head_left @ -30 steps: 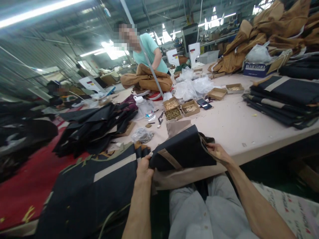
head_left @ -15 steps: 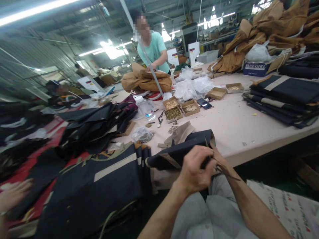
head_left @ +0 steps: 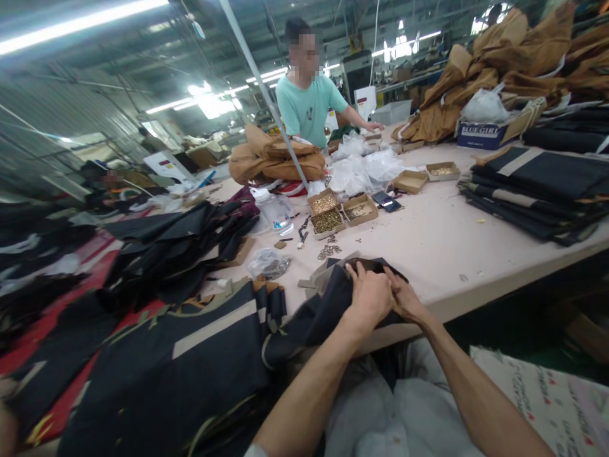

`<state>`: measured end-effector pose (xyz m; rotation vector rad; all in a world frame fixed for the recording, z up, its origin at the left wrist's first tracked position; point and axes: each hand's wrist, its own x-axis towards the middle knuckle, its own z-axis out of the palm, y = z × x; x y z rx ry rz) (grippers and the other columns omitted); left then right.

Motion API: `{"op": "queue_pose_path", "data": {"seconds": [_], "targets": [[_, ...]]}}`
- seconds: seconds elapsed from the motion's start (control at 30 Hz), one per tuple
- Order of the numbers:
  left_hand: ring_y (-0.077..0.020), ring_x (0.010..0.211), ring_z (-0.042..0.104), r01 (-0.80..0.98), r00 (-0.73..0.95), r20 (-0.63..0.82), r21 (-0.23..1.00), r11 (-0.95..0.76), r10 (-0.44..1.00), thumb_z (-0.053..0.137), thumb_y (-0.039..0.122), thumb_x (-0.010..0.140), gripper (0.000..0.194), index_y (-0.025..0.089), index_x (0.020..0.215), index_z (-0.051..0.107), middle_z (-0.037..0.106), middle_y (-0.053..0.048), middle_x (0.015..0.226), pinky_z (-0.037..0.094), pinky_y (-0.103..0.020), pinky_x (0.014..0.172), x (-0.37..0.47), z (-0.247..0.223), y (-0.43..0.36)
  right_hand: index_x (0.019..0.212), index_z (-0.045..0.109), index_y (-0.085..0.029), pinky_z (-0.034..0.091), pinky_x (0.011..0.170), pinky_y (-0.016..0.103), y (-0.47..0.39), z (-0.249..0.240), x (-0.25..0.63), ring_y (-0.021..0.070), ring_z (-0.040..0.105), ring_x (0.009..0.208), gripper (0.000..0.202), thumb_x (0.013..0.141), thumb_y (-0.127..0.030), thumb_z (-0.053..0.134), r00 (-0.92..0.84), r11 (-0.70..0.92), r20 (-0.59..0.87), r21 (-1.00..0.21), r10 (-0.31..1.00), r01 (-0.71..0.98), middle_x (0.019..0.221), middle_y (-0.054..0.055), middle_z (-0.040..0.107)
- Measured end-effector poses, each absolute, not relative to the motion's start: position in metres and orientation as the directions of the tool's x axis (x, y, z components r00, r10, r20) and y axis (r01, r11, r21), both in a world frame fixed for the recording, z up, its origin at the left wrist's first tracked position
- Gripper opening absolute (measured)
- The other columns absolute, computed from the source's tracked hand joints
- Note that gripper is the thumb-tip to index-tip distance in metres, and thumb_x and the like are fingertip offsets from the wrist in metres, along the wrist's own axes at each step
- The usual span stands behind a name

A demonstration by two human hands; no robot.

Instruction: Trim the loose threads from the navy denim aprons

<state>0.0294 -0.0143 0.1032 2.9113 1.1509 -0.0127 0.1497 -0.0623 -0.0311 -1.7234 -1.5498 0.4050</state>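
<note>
At the near table edge my left hand [head_left: 372,294] grips the upper edge of a dark navy fabric piece [head_left: 321,308] with tan trim. Close against it, my right hand [head_left: 404,294] pinches the same cloth, fingers curled over its edge. Part of the fabric is bunched under both hands, and the fingertips are partly hidden. Beige cloth [head_left: 320,278] shows behind the piece. To the left lies a stack of dark panels [head_left: 214,368] with a tan stripe. Small metal rings [head_left: 329,251] lie loose on the table beyond my hands.
Cardboard trays of brass-coloured fittings [head_left: 328,222], a phone [head_left: 386,202] and a plastic jug [head_left: 272,208] stand farther back. Folded dark garments [head_left: 537,190] are piled at right. Across the table stands a co-worker [head_left: 309,105] by brown garments [head_left: 271,158]. Another person's arm shows at far left.
My hands have moved from in front of the fabric onto its upper edge, and the cloth is now bunched. A thin dark pointed tool near my right hand no longer shows. The co-worker's arm now reaches sideways.
</note>
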Motion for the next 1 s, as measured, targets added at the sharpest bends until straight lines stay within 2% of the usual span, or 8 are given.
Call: {"op": "queue_pose_path", "data": {"seconds": [0.1, 0.23, 0.33, 0.4, 0.47, 0.6, 0.7, 1.0], "targets": [[-0.0493, 0.144, 0.027, 0.751, 0.660, -0.041, -0.014, -0.661, 0.750, 0.064, 0.037, 0.085, 0.034, 0.012, 0.104, 0.076, 0.067, -0.023, 0.116, 0.006, -0.077, 0.112, 0.007, 0.093, 0.004, 0.161, 0.018, -0.015, 0.050, 0.093, 0.047, -0.060, -0.040, 0.153, 0.0358, 0.059, 0.113, 0.109, 0.070, -0.032, 0.074, 0.175, 0.003, 0.184, -0.697, 0.967, 0.717, 0.124, 0.018, 0.061], [-0.0510, 0.149, 0.007, 0.716, 0.696, -0.023, -0.062, -0.696, 0.718, 0.076, 0.049, 0.074, 0.044, 0.016, 0.102, 0.077, 0.046, -0.020, 0.150, -0.001, -0.077, 0.113, -0.013, 0.077, 0.007, 0.162, 0.014, -0.016, 0.050, 0.094, 0.046, -0.056, -0.049, 0.155, 0.0357, 0.059, 0.115, 0.122, 0.060, -0.030, 0.080, 0.174, -0.012, 0.153, -0.716, 0.973, 0.698, 0.135, 0.021, 0.054], [-0.0477, 0.151, 0.000, 0.676, 0.736, 0.048, -0.123, -0.727, 0.676, 0.071, 0.033, 0.077, 0.035, 0.011, 0.104, 0.076, 0.029, -0.020, 0.161, 0.000, -0.072, 0.117, -0.015, 0.070, 0.007, 0.162, 0.015, -0.016, 0.049, 0.097, 0.047, -0.056, -0.053, 0.160, 0.0348, 0.061, 0.113, 0.124, 0.057, -0.026, 0.082, 0.164, 0.005, 0.151, -0.749, 0.975, 0.663, 0.135, 0.020, 0.055], [-0.0432, 0.152, 0.005, 0.696, 0.718, 0.137, -0.140, -0.704, 0.683, 0.057, 0.019, 0.084, 0.035, 0.006, 0.113, 0.072, 0.026, -0.022, 0.161, 0.009, -0.065, 0.120, -0.013, 0.069, 0.010, 0.161, 0.022, -0.017, 0.049, 0.099, 0.047, -0.056, -0.055, 0.164, 0.0334, 0.061, 0.112, 0.116, 0.060, -0.025, 0.080, 0.158, 0.028, 0.159, -0.786, 0.975, 0.618, 0.133, 0.018, 0.058], [-0.0397, 0.147, 0.021, 0.728, 0.683, 0.196, -0.113, -0.676, 0.703, 0.043, 0.010, 0.090, 0.038, 0.002, 0.117, 0.069, 0.035, -0.025, 0.154, 0.025, -0.058, 0.117, -0.011, 0.069, 0.016, 0.153, 0.042, -0.018, 0.048, 0.101, 0.046, -0.056, -0.057, 0.169, 0.0317, 0.061, 0.114, 0.092, 0.067, -0.026, 0.075, 0.172, 0.044, 0.168, -0.827, 0.971, 0.560, 0.129, 0.015, 0.062], [-0.0290, 0.119, 0.048, 0.547, 0.835, 0.064, 0.001, -0.837, 0.546, 0.039, 0.012, 0.094, 0.034, 0.012, 0.102, 0.072, 0.057, -0.018, 0.122, 0.047, -0.040, 0.092, -0.009, 0.066, 0.028, 0.113, 0.075, -0.021, 0.046, 0.106, 0.045, -0.054, -0.062, 0.171, 0.0293, 0.060, 0.119, 0.036, 0.080, -0.026, 0.062, 0.235, 0.025, 0.164, -0.864, 0.958, 0.502, 0.126, 0.011, 0.065], [-0.0228, 0.108, 0.051, 0.426, 0.904, -0.004, 0.099, -0.899, 0.428, 0.046, 0.018, 0.094, 0.028, 0.019, 0.107, 0.071, 0.057, -0.012, 0.114, 0.049, -0.034, 0.087, -0.007, 0.054, 0.033, 0.103, 0.078, -0.022, 0.047, 0.104, 0.043, -0.053, -0.061, 0.168, 0.0278, 0.062, 0.116, 0.032, 0.079, -0.021, 0.057, 0.271, 0.017, 0.184, -0.854, 0.945, 0.520, 0.122, 0.010, 0.066], [-0.0243, 0.110, 0.050, 0.533, 0.846, -0.114, 0.194, -0.823, 0.521, 0.059, 0.030, 0.091, 0.020, 0.021, 0.106, 0.069, 0.061, -0.009, 0.111, 0.049, -0.034, 0.085, -0.005, 0.033, 0.039, 0.085, 0.074, -0.021, 0.051, 0.080, 0.036, -0.058, -0.058, 0.166, 0.0236, 0.062, 0.084, 0.020, 0.071, -0.028, 0.061, 0.326, -0.043, 0.191, -0.805, 0.926, 0.592, 0.092, 0.006, 0.066]]}}
